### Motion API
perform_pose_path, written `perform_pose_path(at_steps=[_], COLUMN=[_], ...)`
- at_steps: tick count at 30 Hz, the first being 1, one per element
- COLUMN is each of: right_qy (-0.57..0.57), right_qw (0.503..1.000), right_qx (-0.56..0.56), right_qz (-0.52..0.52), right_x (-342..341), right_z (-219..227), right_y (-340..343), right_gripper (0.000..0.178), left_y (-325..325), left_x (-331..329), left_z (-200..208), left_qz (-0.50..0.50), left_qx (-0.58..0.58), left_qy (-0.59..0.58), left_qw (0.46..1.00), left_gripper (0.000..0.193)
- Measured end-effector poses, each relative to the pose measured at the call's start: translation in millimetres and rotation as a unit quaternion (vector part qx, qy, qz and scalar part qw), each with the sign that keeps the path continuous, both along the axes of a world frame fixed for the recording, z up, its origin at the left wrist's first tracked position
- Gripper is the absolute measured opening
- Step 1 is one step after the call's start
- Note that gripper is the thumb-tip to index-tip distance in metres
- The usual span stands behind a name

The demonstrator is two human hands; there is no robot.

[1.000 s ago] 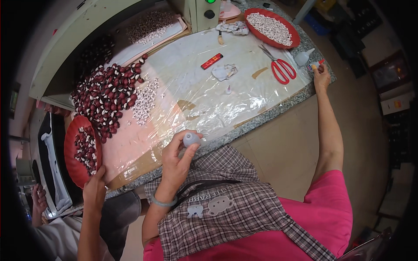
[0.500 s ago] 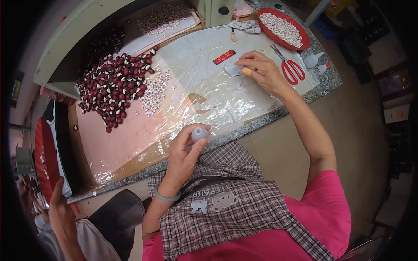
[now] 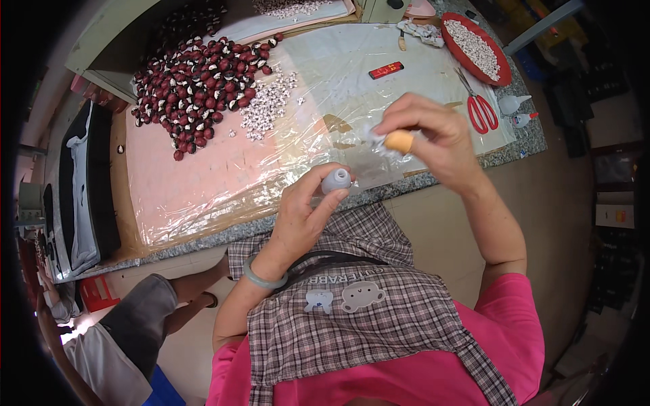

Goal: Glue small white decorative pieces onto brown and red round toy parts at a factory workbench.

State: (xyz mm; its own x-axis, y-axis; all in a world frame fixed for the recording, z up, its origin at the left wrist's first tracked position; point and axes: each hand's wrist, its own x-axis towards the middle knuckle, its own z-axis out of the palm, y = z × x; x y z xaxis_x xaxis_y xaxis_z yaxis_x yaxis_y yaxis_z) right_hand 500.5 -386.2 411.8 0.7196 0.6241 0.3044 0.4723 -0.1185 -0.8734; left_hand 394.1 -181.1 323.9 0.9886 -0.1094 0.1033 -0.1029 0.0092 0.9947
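Observation:
My left hand is closed round a small translucent squeeze bottle, uncapped, its open mouth facing up, near the table's front edge. Pinched in my right hand is a crumpled white cloth or tissue, a little up and right of the bottle and apart from it. An orange finger cover wraps one digit of that hand. A heap of dark red and white round pieces lies on the plastic-covered table, with small white pieces scattered beside it.
Red-handled scissors and two small bottles lie at the right. Behind them stands a red bowl of white pieces. A flat red-and-black item rests mid-table. A black tray is at the left; a person sits lower left.
My right hand has lifted the white cloth off the table and brought it nearer me. The bottle stays in my left hand. A co-worker's hand and red dish have left the view at left.

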Motion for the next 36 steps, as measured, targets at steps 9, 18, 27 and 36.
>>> perform_pose_path(at_steps=[9, 18, 27, 36], right_qy=[0.043, 0.257, 0.333, 0.288], right_qw=[0.992, 0.959, 0.935, 0.952], right_qx=[-0.041, 0.046, 0.118, 0.107], right_qz=[0.112, 0.109, 0.03, 0.002], right_x=[-11.4, -20.0, -28.1, -31.4], right_z=[-22.7, -43.3, -55.7, -54.7], right_y=[23.9, 20.7, 14.6, 12.1], right_gripper=[0.018, 0.013, 0.019, 0.023], left_y=[9.6, 5.2, -1.2, -6.1], left_x=[-3.3, -4.1, -0.5, 2.1], left_z=[1.2, 7.1, -0.6, -6.5], left_qz=[-0.015, -0.011, 0.012, 0.024], left_qx=[0.134, 0.122, 0.025, 0.008], left_qy=[-0.033, -0.063, -0.039, -0.056], left_qw=[0.99, 0.99, 0.999, 0.998], left_gripper=[0.029, 0.031, 0.029, 0.028])
